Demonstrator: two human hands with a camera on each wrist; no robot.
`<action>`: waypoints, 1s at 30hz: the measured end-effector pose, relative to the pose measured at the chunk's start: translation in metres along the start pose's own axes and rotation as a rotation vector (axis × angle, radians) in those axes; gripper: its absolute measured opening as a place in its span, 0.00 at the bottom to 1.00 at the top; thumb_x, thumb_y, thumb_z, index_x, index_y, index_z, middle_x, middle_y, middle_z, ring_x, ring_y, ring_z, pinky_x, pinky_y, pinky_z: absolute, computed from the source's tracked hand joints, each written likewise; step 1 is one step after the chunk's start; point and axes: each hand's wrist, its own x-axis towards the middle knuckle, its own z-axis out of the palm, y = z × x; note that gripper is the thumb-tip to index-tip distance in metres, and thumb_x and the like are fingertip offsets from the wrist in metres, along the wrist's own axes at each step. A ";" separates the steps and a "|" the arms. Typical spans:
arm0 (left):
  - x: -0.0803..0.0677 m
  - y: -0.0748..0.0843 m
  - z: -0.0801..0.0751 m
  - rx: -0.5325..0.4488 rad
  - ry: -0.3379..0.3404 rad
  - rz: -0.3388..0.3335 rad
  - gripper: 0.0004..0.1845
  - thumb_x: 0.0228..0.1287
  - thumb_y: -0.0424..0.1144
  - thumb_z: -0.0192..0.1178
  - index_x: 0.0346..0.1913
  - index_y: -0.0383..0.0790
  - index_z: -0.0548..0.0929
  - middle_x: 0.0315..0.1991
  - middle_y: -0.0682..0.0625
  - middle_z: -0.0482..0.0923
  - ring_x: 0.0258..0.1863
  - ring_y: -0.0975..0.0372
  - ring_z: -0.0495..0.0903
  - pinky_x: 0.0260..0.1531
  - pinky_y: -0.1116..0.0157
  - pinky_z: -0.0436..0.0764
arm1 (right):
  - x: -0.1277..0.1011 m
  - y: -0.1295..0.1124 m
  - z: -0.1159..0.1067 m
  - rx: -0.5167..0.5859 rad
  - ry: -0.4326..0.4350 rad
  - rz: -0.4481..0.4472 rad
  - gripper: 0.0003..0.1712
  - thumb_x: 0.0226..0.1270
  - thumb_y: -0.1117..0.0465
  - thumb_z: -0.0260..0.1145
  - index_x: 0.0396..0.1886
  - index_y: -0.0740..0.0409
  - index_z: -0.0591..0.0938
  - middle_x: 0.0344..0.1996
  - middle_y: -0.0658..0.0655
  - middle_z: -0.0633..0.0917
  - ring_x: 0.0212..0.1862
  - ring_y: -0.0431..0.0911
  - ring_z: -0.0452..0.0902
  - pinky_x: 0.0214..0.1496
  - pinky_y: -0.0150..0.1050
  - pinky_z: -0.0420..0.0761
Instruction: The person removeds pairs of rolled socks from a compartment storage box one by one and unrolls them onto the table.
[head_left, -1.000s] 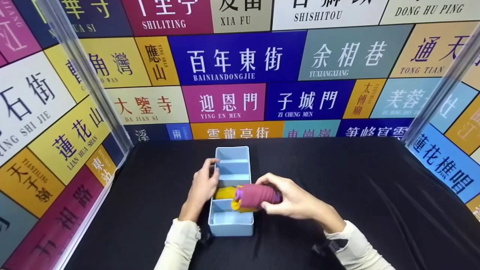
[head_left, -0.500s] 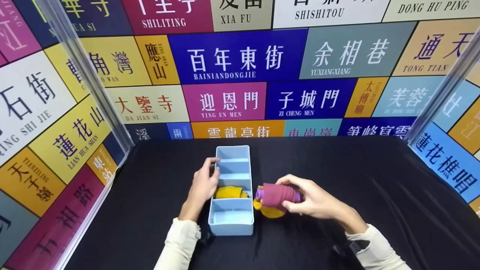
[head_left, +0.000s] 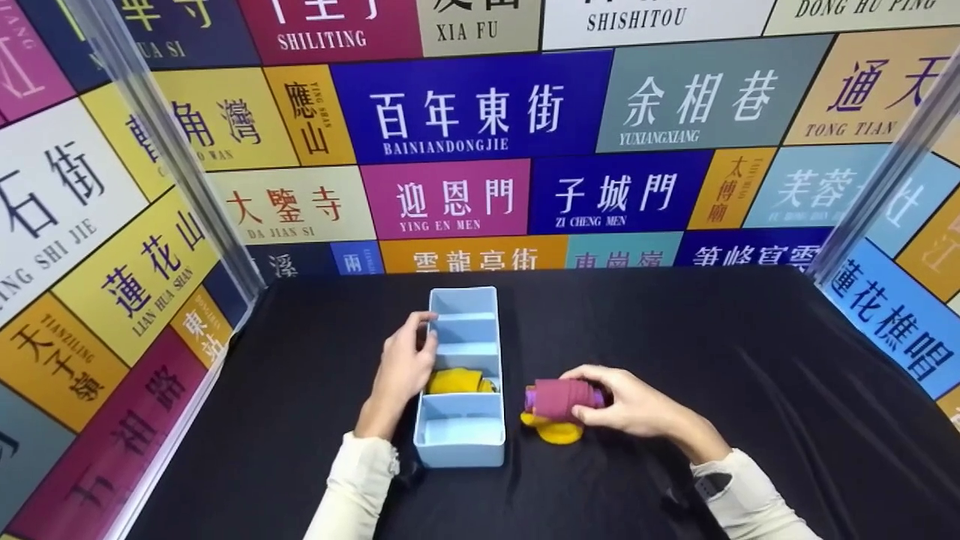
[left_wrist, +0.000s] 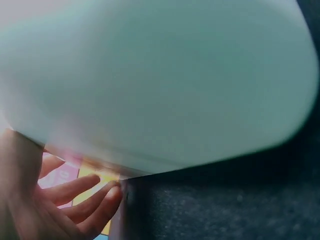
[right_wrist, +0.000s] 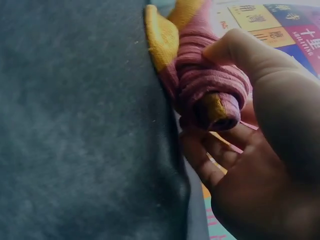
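Observation:
A long pale blue box (head_left: 460, 453) with several compartments stands on the black cloth. My left hand (head_left: 405, 360) rests against its left side, fingertips at the rim; in the left wrist view, the fingers (left_wrist: 86, 192) are extended beside the blue wall. A rolled mustard-yellow sock (head_left: 454, 381) lies in the second compartment from the near end. Right of the box, my right hand (head_left: 626, 401) grips a rolled maroon sock (head_left: 562, 398), whose yellow end hangs low over the cloth. The right wrist view shows the thumb across the roll (right_wrist: 205, 75), with fingers below.
Black cloth (head_left: 697, 337) covers the table. Panels with large printed characters (head_left: 480, 112) stand at the back and sides. Clear posts (head_left: 169, 150) rise at the corners, and a dark band (head_left: 712, 484) sits at my right wrist.
My right hand has carried the maroon sock rightward away from over the box and lowered it toward the cloth, uncovering the yellow sock. The left hand stays at the box.

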 end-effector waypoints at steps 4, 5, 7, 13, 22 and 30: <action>0.000 0.008 -0.007 0.130 0.057 0.090 0.17 0.77 0.42 0.64 0.64 0.49 0.85 0.60 0.45 0.87 0.59 0.46 0.85 0.61 0.44 0.82 | 0.003 0.000 0.002 0.038 0.021 -0.017 0.25 0.71 0.57 0.77 0.66 0.46 0.83 0.56 0.50 0.88 0.53 0.45 0.83 0.58 0.35 0.82; 0.000 0.011 -0.008 0.160 0.077 0.129 0.17 0.76 0.42 0.65 0.63 0.48 0.85 0.59 0.44 0.87 0.58 0.45 0.85 0.60 0.44 0.83 | 0.003 0.000 0.002 0.057 0.019 -0.009 0.27 0.70 0.57 0.77 0.67 0.48 0.82 0.57 0.50 0.87 0.53 0.46 0.84 0.58 0.35 0.82; -0.001 0.021 -0.010 0.206 0.112 0.227 0.16 0.74 0.40 0.66 0.61 0.46 0.86 0.58 0.45 0.88 0.57 0.44 0.86 0.59 0.43 0.83 | 0.003 0.000 0.002 0.082 0.023 0.009 0.28 0.70 0.58 0.78 0.66 0.50 0.80 0.56 0.52 0.88 0.53 0.47 0.85 0.58 0.34 0.83; -0.017 0.066 -0.009 0.223 0.010 0.491 0.13 0.73 0.37 0.67 0.57 0.44 0.87 0.52 0.46 0.91 0.52 0.47 0.88 0.54 0.46 0.86 | 0.004 0.002 0.002 0.090 0.056 -0.012 0.23 0.70 0.58 0.79 0.59 0.51 0.79 0.49 0.53 0.89 0.50 0.48 0.86 0.52 0.36 0.84; -0.060 0.125 0.016 0.333 -0.228 0.755 0.08 0.71 0.43 0.71 0.49 0.49 0.89 0.43 0.54 0.90 0.44 0.58 0.86 0.46 0.62 0.87 | 0.002 0.004 0.002 0.004 0.141 -0.074 0.18 0.70 0.57 0.79 0.57 0.47 0.87 0.52 0.50 0.89 0.50 0.48 0.85 0.55 0.38 0.85; -0.087 0.142 0.038 0.455 -0.344 0.839 0.08 0.70 0.46 0.72 0.48 0.53 0.92 0.43 0.57 0.91 0.41 0.60 0.87 0.43 0.63 0.87 | 0.002 0.005 0.001 -0.050 0.193 -0.068 0.21 0.70 0.58 0.78 0.61 0.51 0.88 0.54 0.48 0.90 0.53 0.45 0.86 0.58 0.39 0.85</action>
